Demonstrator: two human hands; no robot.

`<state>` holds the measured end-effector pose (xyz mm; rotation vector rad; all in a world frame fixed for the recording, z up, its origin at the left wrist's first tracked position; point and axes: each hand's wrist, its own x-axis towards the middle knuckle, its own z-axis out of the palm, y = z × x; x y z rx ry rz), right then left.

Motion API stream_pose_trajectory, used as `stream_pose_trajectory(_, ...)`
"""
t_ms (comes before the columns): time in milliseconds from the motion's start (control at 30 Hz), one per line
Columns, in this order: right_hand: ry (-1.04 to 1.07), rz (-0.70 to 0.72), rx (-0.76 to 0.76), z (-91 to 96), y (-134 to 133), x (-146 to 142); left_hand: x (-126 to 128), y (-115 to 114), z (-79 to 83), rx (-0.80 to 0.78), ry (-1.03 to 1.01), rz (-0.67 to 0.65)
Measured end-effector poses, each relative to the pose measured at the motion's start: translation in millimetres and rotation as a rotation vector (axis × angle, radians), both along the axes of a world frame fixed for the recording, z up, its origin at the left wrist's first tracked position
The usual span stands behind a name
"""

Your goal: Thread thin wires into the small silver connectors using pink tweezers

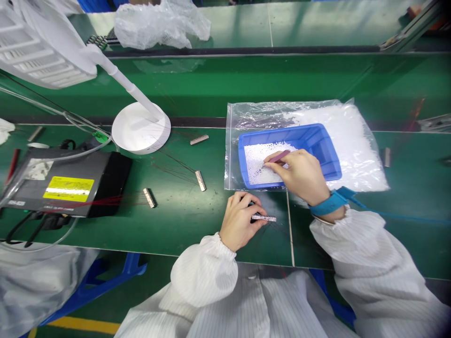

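Observation:
My right hand (pixel 299 171) reaches over a blue plastic bin (pixel 326 141) and pinches reddish-purple tweezers (pixel 280 157). The tips of the tweezers are hidden by my fingers. Small white beads (pixel 259 162) cover the bin's floor, mostly in its left half. On the table below the bin, my left hand (pixel 241 218) is closed on a small narrow connector block (pixel 265 218) with thin wires trailing from it. Around my right wrist is a blue strap (pixel 329 203) with a cord running off to the right.
Under the bin lies a clear zip bag (pixel 359 150) full of white material. More small blocks (pixel 200 180) with thin wires lie to the left. A white lamp (pixel 141 129) stands behind them, near a black box (pixel 81 183) with a yellow label. Crumpled plastic (pixel 162 23) sits on the back ledge.

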<state>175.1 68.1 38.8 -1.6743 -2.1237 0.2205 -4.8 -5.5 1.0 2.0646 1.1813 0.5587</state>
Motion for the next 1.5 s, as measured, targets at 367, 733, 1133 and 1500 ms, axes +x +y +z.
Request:
stream_pose_trajectory(367,0.285,0.016,0.091,28.0,-68.8,16.4,0.4,0.2,1.5,-0.012,0.021,0.0)
stream_pose_trajectory(733,0.403,0.084,-0.059,-17.2,-111.6,8.8,5.9,-0.4,6.6,-0.026,0.027,-0.014)
stream_pose_trajectory(1133,0.391,0.098,-0.042,-20.5,-115.2,11.8,6.4,1.0,4.6,-0.039,0.022,-0.008)
stream_pose_trajectory(1500,0.373,0.102,-0.007,-16.9,-117.2,10.3,5.5,0.8,3.3,-0.047,0.015,-0.011)
